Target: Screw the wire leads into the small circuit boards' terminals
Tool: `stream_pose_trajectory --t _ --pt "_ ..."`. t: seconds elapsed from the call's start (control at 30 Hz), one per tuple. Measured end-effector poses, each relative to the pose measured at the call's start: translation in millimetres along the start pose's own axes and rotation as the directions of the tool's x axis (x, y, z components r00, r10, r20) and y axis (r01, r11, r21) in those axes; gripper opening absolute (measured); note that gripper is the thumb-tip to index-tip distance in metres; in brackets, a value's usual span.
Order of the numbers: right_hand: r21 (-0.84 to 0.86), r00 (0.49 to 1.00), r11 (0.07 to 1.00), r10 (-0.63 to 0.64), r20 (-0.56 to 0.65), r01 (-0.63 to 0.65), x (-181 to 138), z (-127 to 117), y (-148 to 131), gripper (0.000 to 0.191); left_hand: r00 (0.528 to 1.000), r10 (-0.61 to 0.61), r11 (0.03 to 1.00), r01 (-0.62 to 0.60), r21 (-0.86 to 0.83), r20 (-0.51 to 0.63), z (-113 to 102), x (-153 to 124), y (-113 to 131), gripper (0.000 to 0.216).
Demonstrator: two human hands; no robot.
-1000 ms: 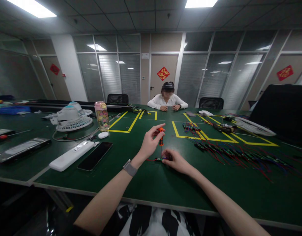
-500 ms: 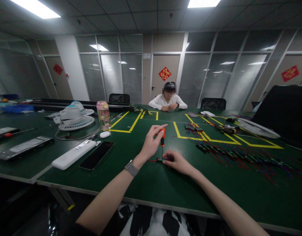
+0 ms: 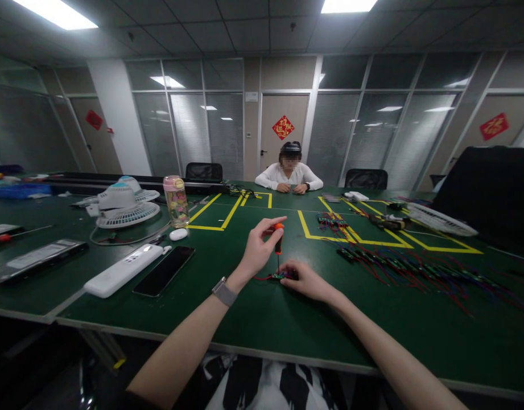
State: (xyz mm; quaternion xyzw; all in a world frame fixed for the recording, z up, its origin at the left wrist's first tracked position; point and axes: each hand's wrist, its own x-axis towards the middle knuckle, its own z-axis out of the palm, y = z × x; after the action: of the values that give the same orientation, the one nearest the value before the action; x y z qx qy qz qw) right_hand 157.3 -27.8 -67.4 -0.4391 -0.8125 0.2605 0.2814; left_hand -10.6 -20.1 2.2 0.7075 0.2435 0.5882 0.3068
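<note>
- the small wired part [image 3: 280,277] lies on the green table [image 3: 262,330], a little below the middle of the frame, with red wires going out to its left.
- the right hand [image 3: 306,281] is closed narrow on this part; the fingertips pin it to the table from the right side.
- the left hand [image 3: 257,250] holds the orange screwdriver [image 3: 279,238] upright by the handle, thumb and fingers pinched around it. the tip stands down on the part.
- so the work is in the middle: the tool is on the part, but i cannot tell how deep any screw sits, it is too small.
- in the right of the frame is a long pile of wired parts [image 3: 415,267]; i cannot tell which of them are worked already.
- in the left of the frame lie a black phone [image 3: 163,271] and a white power strip [image 3: 123,270].
- another person [image 3: 289,173] sits at the far end of the table, hands together.
</note>
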Motion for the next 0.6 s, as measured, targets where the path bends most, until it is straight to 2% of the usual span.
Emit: stream_pose_trajectory --t 0.1,0.3,0.47,0.6 --pt "0.046 1.0 0.999 0.022 0.006 -0.022 0.2 -1.4 -1.2 0.019 0.998 0.036 0.995 -0.03 0.093 -0.061 -0.8 0.1 -1.3 0.027" --pt "0.075 1.0 0.997 0.019 0.008 -0.02 0.5 -1.8 0.7 0.01 0.999 -0.038 0.998 0.038 -0.053 0.0 -1.6 2.7 0.1 0.033" --pt "0.057 1.0 0.998 0.028 -0.006 -0.028 0.8 -1.4 0.1 0.009 0.999 -0.004 0.999 0.006 0.053 -0.043 -1.8 2.6 -1.1 0.029" --pt "0.053 0.999 0.998 0.034 -0.013 -0.033 0.9 -1.6 -1.3 0.009 0.999 -0.046 0.998 0.047 -0.041 0.012 -1.2 2.7 -2.2 0.036"
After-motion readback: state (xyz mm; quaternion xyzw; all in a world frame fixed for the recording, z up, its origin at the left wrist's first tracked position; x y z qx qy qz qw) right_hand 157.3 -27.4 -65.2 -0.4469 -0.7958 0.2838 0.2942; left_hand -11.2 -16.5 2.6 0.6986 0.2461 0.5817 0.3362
